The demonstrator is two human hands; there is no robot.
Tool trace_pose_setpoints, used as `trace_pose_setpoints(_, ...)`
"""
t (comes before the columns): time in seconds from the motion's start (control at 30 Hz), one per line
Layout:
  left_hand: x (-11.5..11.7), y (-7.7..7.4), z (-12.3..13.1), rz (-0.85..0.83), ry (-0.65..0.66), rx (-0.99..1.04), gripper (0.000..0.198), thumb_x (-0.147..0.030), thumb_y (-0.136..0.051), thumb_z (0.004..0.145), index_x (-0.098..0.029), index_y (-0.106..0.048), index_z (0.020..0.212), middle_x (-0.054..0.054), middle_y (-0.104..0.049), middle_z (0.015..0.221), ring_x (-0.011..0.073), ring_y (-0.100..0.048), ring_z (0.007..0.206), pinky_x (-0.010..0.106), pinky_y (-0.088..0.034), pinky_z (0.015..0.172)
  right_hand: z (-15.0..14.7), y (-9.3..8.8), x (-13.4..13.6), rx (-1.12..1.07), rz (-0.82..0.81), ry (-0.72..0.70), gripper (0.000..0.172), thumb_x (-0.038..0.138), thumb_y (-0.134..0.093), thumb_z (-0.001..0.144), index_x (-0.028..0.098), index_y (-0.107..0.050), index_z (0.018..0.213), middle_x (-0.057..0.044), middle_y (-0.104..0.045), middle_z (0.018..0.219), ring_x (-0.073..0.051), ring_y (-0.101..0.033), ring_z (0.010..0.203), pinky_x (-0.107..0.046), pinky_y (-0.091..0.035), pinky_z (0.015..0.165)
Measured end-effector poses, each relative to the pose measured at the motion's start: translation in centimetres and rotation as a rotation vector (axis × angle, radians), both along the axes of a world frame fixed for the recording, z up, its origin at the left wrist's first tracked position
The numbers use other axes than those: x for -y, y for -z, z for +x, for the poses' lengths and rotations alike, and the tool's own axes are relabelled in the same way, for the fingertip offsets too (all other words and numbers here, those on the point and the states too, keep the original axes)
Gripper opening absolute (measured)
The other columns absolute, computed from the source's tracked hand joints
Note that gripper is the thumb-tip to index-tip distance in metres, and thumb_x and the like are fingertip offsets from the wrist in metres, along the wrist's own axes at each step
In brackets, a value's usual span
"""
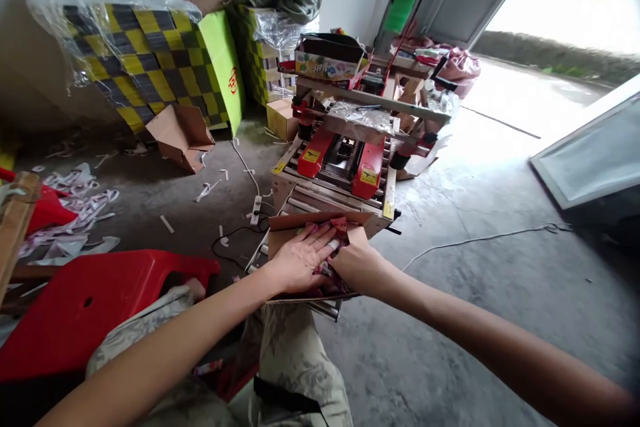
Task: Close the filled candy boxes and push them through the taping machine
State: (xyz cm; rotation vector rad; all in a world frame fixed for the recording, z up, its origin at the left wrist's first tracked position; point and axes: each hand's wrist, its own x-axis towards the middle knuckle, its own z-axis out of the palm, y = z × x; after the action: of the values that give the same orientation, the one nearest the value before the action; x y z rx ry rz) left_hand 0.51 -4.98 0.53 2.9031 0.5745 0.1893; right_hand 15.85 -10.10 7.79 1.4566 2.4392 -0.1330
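Observation:
An open cardboard box (300,221) rests on the near end of a roller carton-sealing machine (345,160). Red and pink packets (336,227) fill the box. My left hand (300,257) lies flat on the packets with fingers stretched out. My right hand (357,265) is inside the box on the right side; its fingers curl down among the packets and are mostly hidden.
A red plastic stool (80,307) stands at my left. Plastic-wrapped yellow and black checked stacks (145,60) line the back wall. Torn cardboard (183,133), paper strips and a power strip (256,209) lie on the concrete floor. A white cable (480,238) runs right toward an open doorway.

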Motion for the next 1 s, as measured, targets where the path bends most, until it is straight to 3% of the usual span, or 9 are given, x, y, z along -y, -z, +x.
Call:
trace_pose_setpoints(0.1, -0.1, 0.2, 0.0, 0.013, -0.010, -0.021, 0.081, -0.056, -0.055, 0.080, -0.017, -0.024, 0.144, 0.011, -0.012, 0.153, 0.0238, -0.007, 0.141, 0.041, -0.004, 0.115, 2.6, -0.7, 1.3, -0.245, -0.161, 0.120, 0.024, 0.010, -0.052, 0.077, 0.017, -0.063, 0.098, -0.008, -0.066, 0.084, -0.024, -0.064, 0.080, -0.033, -0.048, 0.072)
trace_pose_setpoints(0.2, 0.0, 0.1, 0.1, -0.007, -0.010, -0.030, 0.079, -0.058, -0.053, 0.080, -0.016, -0.027, 0.143, 0.011, -0.015, 0.152, 0.0247, -0.010, 0.141, 0.041, -0.005, 0.115, 5.6, -0.3, 3.9, -0.763, -0.144, 0.414, 0.044, 0.025, -0.048, 0.088, 0.024, -0.037, 0.131, -0.010, -0.058, 0.113, -0.022, -0.061, 0.099, -0.031, -0.053, 0.073)
trace_pose_setpoints(0.27, 0.1, 0.2, 0.3, -0.031, -0.016, -0.045, 0.077, -0.060, -0.050, 0.082, -0.016, -0.030, 0.142, 0.011, -0.018, 0.151, 0.0250, -0.010, 0.140, 0.043, -0.005, 0.115, 6.7, 0.6, 5.4, -0.998, -0.161, 0.486, 0.049, 0.038, -0.046, 0.091, 0.025, -0.028, 0.135, -0.012, -0.047, 0.129, -0.023, -0.054, 0.114, -0.034, -0.054, 0.082)
trace_pose_setpoints(0.37, -0.1, 0.1, 0.5, -0.085, -0.018, -0.070, 0.079, -0.060, -0.047, 0.082, -0.015, -0.026, 0.144, 0.011, -0.015, 0.152, 0.0246, -0.006, 0.141, 0.044, -0.002, 0.114, 6.7, 1.7, 6.2, -0.887, -0.235, 0.373, 0.071, 0.053, -0.065, 0.078, 0.023, -0.035, 0.136, -0.015, -0.030, 0.144, -0.031, -0.041, 0.126, -0.042, -0.048, 0.094)
trace_pose_setpoints(0.43, -0.5, -0.3, 0.5, -0.142, -0.006, -0.089, 0.079, -0.056, -0.046, 0.083, -0.013, -0.023, 0.145, 0.012, -0.011, 0.152, 0.0239, -0.002, 0.141, 0.044, 0.001, 0.114, 6.1, 1.9, 5.5, -0.680, -0.194, 0.311, 0.077, 0.046, -0.074, 0.071, 0.020, -0.040, 0.136, -0.017, -0.029, 0.144, -0.035, -0.042, 0.124, -0.046, -0.047, 0.094)
trace_pose_setpoints(0.6, -2.6, -2.3, 0.2, -0.460, 0.133, -0.194, 0.090, -0.070, -0.032, 0.083, -0.010, -0.013, 0.146, 0.015, 0.004, 0.151, 0.0238, 0.010, 0.140, 0.046, 0.005, 0.113, 5.4, 0.8, 2.4, -0.504, -0.220, 0.252, 0.063, 0.028, -0.075, 0.072, 0.018, -0.050, 0.130, -0.013, -0.056, 0.124, -0.031, -0.057, 0.108, -0.039, -0.050, 0.086)
trace_pose_setpoints(0.73, -3.9, -3.1, 0.0, -0.607, 0.178, -0.220, 0.106, -0.080, -0.041, 0.072, -0.013, -0.007, 0.147, 0.012, 0.006, 0.151, 0.0263, 0.014, 0.138, 0.047, 0.008, 0.112, 5.8, 0.9, 1.6, -0.583, -0.305, 0.298, 0.070, 0.028, -0.078, 0.068, 0.021, -0.048, 0.132, -0.007, -0.066, 0.106, -0.027, -0.063, 0.093, -0.034, -0.051, 0.078)
trace_pose_setpoints(0.9, -4.1, -3.3, 0.3, -0.625, 0.177, -0.270, 0.070, -0.051, -0.033, 0.092, -0.011, -0.015, 0.146, 0.012, 0.000, 0.151, 0.0251, 0.010, 0.139, 0.047, 0.003, 0.113, 7.7, 2.6, 2.1, -0.999, -0.404, 0.564, 0.068, 0.057, -0.068, 0.074, 0.019, -0.051, 0.127, -0.010, -0.061, 0.117, -0.030, -0.059, 0.105, -0.038, -0.051, 0.086)
trace_pose_setpoints(1.0, -4.0, -2.9, 0.5, -0.531, 0.174, -0.220, 0.057, -0.036, -0.035, 0.095, -0.013, -0.022, 0.145, 0.011, -0.009, 0.152, 0.0237, 0.003, 0.140, 0.046, -0.003, 0.114, 8.8, 2.9, 1.9, -1.160, -0.425, 0.642, 0.059, 0.059, -0.060, 0.079, 0.019, -0.051, 0.121, -0.012, -0.055, 0.125, -0.028, -0.055, 0.111, -0.040, -0.049, 0.090)
